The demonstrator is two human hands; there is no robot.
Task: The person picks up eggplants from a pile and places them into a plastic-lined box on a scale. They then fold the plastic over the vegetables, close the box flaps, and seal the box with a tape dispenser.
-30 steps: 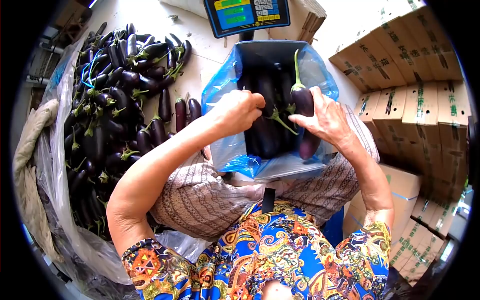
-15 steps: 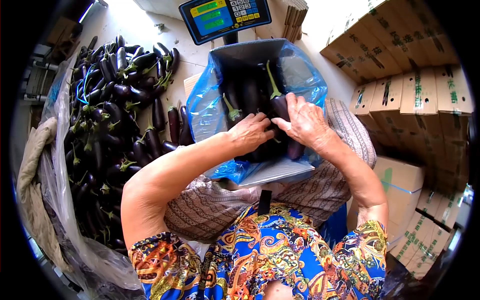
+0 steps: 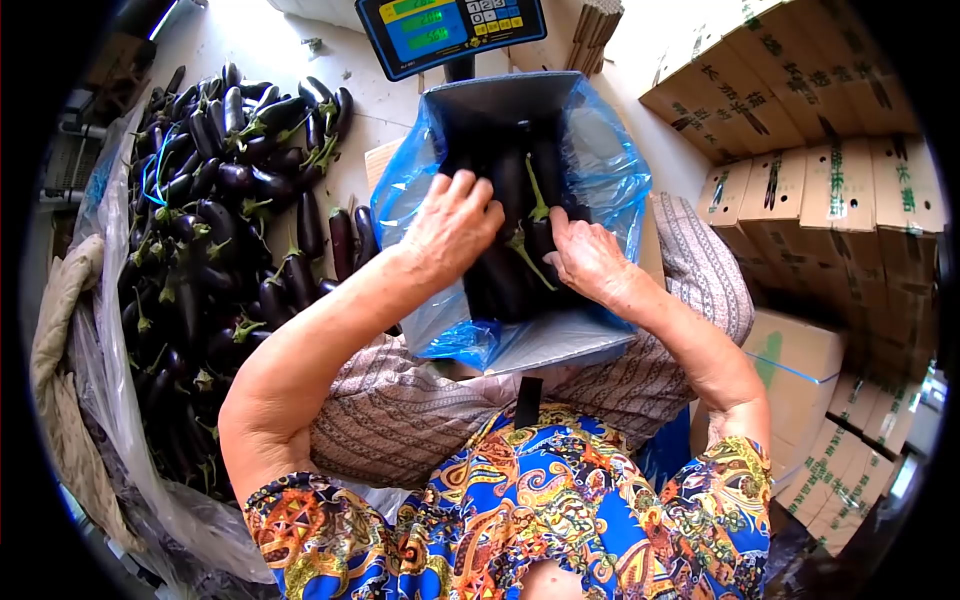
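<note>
A box [image 3: 560,345] lined with blue plastic [image 3: 622,165] stands before me with dark eggplants [image 3: 500,285] inside. Over its left part, my left hand [image 3: 452,222] has its fingers curled; what they hold, if anything, is hidden. At the right side of the box my right hand [image 3: 590,258] has its thumb and fingers closed on an eggplant [image 3: 540,232] whose green stem points up. Another green stem lies just left of my right hand.
A large pile of eggplants [image 3: 235,180] lies on the left beside clear plastic sheeting [image 3: 150,440]. Behind the box is a scale display [image 3: 430,35]. Printed cartons [image 3: 840,190] are stacked at the right, with a closed carton [image 3: 790,380] nearer me.
My left hand has moved left and up, away from my right hand. My right hand has shifted slightly down and left, and the stemmed eggplant by it sits lower and further left.
</note>
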